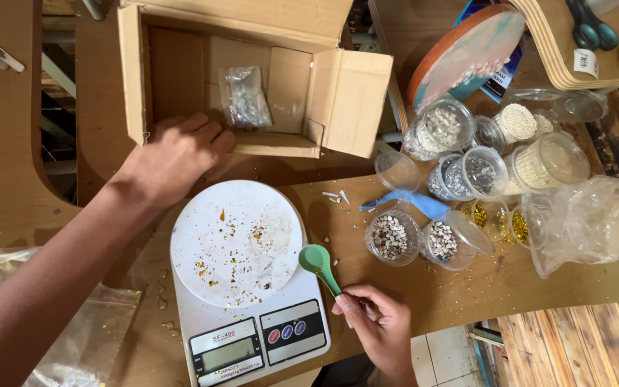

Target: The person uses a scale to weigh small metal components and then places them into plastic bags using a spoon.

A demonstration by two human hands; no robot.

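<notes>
My left hand (177, 154) reaches over the near wall of an open cardboard box (134, 79), fingers curled at its edge, holding nothing that I can see. A small clear bag (243, 97) of pale bits lies inside the box, just beyond the fingertips. My right hand (377, 322) pinches the handle of a green plastic spoon (318, 263), whose empty bowl hovers at the right rim of a white kitchen scale (236, 244). Gold flakes and white dust are scattered on the scale's round plate.
Several clear cups (460, 172) of shells, beads and gold glitter crowd the table to the right, with a crumpled clear bag (589, 226) beside them. A blue scoop (406, 201) lies among the cups. A round painted board (467, 54) leans behind. Another plastic bag (87, 337) lies at lower left.
</notes>
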